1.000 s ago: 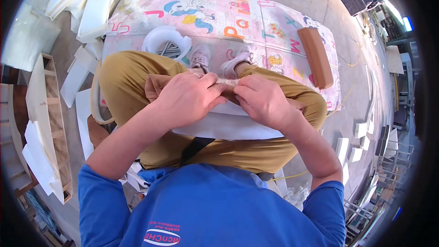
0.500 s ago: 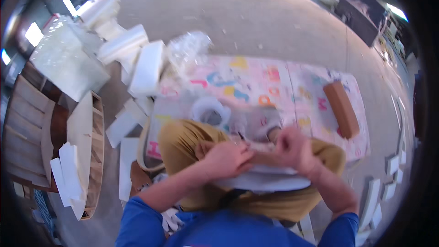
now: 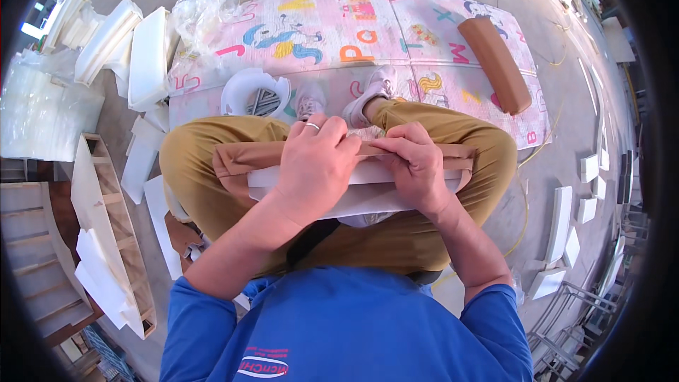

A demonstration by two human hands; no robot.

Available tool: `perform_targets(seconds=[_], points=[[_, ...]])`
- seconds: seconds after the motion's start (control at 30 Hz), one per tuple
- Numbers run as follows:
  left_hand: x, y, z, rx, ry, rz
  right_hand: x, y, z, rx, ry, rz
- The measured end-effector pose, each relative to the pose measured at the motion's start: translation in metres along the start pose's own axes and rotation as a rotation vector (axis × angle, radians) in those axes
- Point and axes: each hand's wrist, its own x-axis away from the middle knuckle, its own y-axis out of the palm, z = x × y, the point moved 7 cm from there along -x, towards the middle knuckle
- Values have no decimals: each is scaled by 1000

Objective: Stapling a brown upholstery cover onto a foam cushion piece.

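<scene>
The person sits cross-legged on a pink play mat [image 3: 368, 21] printed with bright letters and cartoon figures, a long white strip [image 3: 368, 184] lying flat across the lap with a brown paper-like band [image 3: 247, 157] along its far edge. The left hand [image 3: 311, 166], a ring on one finger, curls down over the middle of the strip, fingers closed onto the band's upper edge. The right hand [image 3: 417, 170] sits just beside it, touching it at the fingertips, and pinches the same edge with a tight, narrow grip; what exactly lies under the fingers is hidden, perhaps a fold of the brown band. Beyond the knees a white curved moulded piece [image 3: 251, 92] rests on the mat near pale shoes [image 3: 368, 92], and a brown padded block [image 3: 495, 64] lies well apart to the right. White moulded pieces [image 3: 120, 49] and crumpled clear plastic [image 3: 209, 0] crowd the left side, beside a wooden frame [image 3: 106, 226]
</scene>
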Motion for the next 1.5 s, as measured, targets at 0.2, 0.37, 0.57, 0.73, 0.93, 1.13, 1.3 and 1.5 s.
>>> perform_targets(seconds=[0.2, 0.37, 0.57, 0.73, 0.93, 1.13, 1.3, 1.5], points=[[12, 0, -2, 215, 101, 96, 6, 0, -5, -128, -45, -19], [7, -9, -2, 342, 209, 44, 0, -7, -12, -202, -228, -43], [10, -3, -5, 418, 148, -11, 3, -2, -8, -272, -246, -116], [9, -1, 3, 372, 234, 30, 7, -3, -14, -190, -266, -102], [5, 4, 20, 365, 318, -69, 76, -83, 14, -702, 67, 458], [11, 3, 31, 306, 318, -98, 328, -182, 126, -53, 780, 1182], [9, 7, 44, 283, 310, -139, 497, -67, 201, 319, 1251, 305], [6, 8, 58, 194, 304, -154, 491, 10, 234, 395, 1165, 8]])
